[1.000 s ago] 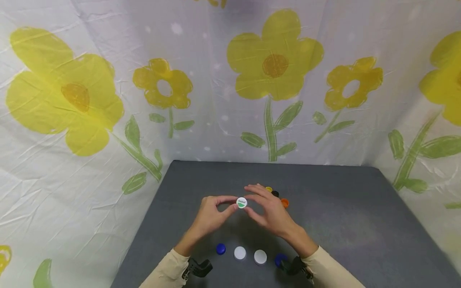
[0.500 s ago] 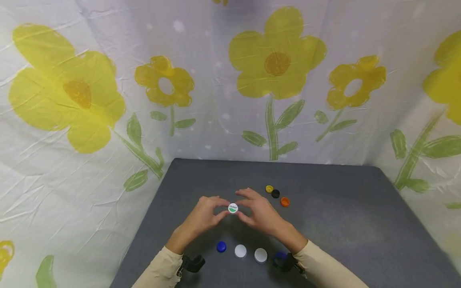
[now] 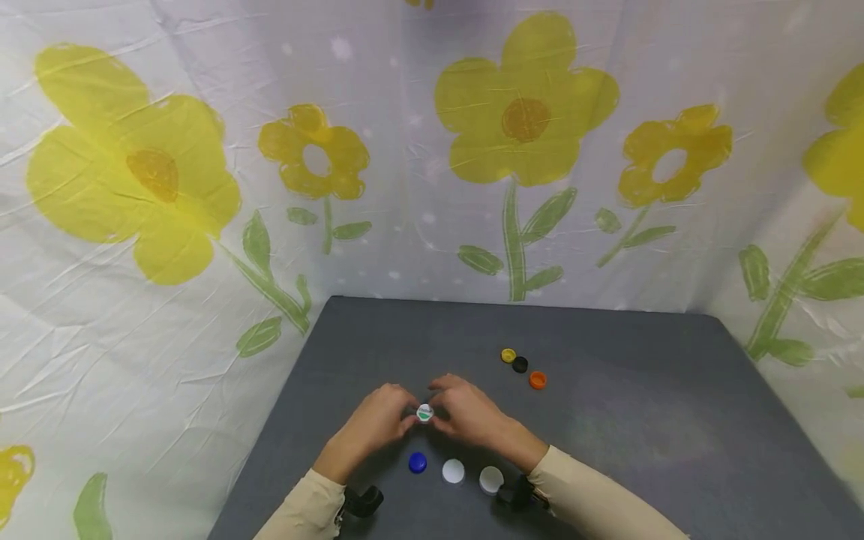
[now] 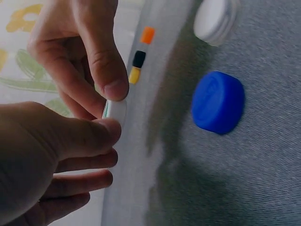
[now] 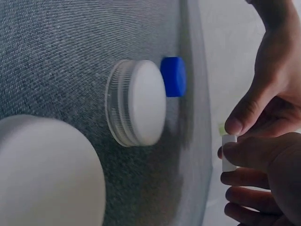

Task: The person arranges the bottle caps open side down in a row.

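Observation:
A small white bottle cap [image 3: 424, 412] with green print on its top is held between both hands over the dark table. My left hand [image 3: 379, 421] pinches its left side with thumb and fingers. From the other side my right hand [image 3: 467, 411] grips it, as the left wrist view shows with the cap's white rim [image 4: 118, 111] between the thumbs. Closer to me lie a blue cap [image 3: 418, 463] and two larger white caps, one in the middle [image 3: 453, 471] and one on the right [image 3: 491, 480], partly behind the right wrist's camera.
Farther back on the grey table [image 3: 634, 420] lie a yellow cap [image 3: 508, 355], a black cap [image 3: 520, 364] and an orange cap [image 3: 538, 380]. Behind the table hangs a white curtain [image 3: 405, 225] with yellow flowers.
Both hands have come nearer to me and left with the small white cap, lower in the head view. The back caps are now uncovered; the right wrist now hides another blue cap.

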`<state>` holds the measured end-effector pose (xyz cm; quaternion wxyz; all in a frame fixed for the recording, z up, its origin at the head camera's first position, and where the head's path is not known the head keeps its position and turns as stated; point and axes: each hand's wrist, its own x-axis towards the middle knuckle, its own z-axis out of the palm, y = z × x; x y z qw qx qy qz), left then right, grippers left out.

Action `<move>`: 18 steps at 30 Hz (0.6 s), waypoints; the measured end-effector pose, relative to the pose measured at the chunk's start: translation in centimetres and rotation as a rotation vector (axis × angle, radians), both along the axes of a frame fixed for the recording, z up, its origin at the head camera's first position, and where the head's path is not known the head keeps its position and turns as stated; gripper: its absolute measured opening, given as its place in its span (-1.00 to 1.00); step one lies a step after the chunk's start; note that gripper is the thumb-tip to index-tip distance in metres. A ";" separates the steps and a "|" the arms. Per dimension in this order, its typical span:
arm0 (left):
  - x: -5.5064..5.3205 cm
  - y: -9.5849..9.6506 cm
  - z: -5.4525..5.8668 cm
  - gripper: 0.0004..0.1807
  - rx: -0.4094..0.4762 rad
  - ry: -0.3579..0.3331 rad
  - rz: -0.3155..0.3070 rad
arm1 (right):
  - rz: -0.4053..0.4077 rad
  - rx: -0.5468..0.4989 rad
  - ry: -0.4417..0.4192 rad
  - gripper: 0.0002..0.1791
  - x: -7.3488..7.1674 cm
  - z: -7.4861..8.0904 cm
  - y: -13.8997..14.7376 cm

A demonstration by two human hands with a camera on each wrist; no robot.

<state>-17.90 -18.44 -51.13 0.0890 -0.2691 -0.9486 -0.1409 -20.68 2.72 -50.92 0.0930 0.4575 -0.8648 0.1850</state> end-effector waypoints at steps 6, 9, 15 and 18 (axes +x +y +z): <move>0.1 0.3 -0.8 -0.89 -0.076 -0.016 -0.009 | 0.022 0.053 -0.001 -0.87 0.1 -0.7 -0.4; 0.1 0.4 -1.2 -0.79 -0.107 0.001 -0.029 | 0.037 0.058 0.022 -0.92 0.2 -1.1 -0.7; 0.4 0.5 -2.0 -0.73 -0.149 0.019 -0.024 | 0.031 0.072 0.064 -0.83 0.5 -1.8 -1.2; 0.6 0.6 -2.1 -0.71 -0.148 0.027 -0.030 | 0.016 0.100 0.070 -0.80 0.7 -2.0 -1.4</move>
